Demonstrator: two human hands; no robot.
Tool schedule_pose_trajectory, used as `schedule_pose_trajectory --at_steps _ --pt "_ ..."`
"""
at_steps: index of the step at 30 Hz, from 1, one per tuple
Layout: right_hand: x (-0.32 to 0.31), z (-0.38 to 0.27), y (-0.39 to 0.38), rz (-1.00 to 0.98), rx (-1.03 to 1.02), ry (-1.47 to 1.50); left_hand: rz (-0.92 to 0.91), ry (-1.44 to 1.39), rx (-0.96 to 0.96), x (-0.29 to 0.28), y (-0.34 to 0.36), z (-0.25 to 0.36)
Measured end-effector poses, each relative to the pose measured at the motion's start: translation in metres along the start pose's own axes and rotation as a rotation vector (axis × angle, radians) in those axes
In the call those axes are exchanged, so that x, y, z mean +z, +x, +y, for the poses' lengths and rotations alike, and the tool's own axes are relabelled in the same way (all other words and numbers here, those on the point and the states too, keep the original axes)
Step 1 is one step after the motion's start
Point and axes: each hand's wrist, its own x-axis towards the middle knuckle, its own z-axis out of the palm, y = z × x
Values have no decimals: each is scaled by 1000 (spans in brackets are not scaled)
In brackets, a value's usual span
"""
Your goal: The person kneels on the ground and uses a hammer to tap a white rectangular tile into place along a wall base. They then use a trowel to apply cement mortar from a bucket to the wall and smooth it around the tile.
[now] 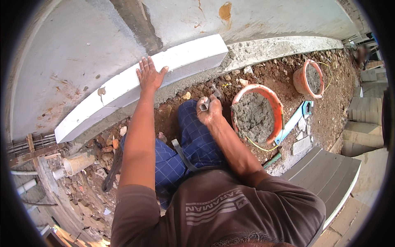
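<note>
A row of white lightweight block (pixel 187 55) lies on a grey mortar bed along the foot of the wall. My left hand (pixel 151 75) rests flat on its top face, fingers spread. In front of my knee, my right hand (pixel 212 110) is closed round a grey metal tool (pixel 203 106) with a hollow tube end. The tool's far part shows beyond my fingers, too small to name its kind surely. Close to my right forearm stands an orange bucket (pixel 278 99) holding wet grey mortar (pixel 256 117). A small brown lump with a string (pixel 101 91) sits on the block's left part.
A second orange bucket (pixel 300 80) stands farther right. Near the first bucket lies a blue handsaw (pixel 294 123). Grey boards or blocks (pixel 325 168) are stacked at lower right. Stony soil (pixel 329 111) covers the ground; a pale pipe (pixel 78 163) sticks out at left.
</note>
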Motion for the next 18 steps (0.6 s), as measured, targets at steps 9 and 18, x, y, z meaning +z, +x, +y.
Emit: schedule_pose_trajectory --at_steps 9,18 --pt "12 -3 19 -185 187 -132 -79 -12 -21 4 2 -3" --pt "53 -4 10 -164 97 -46 -160 -10 -68 -11 6 9"
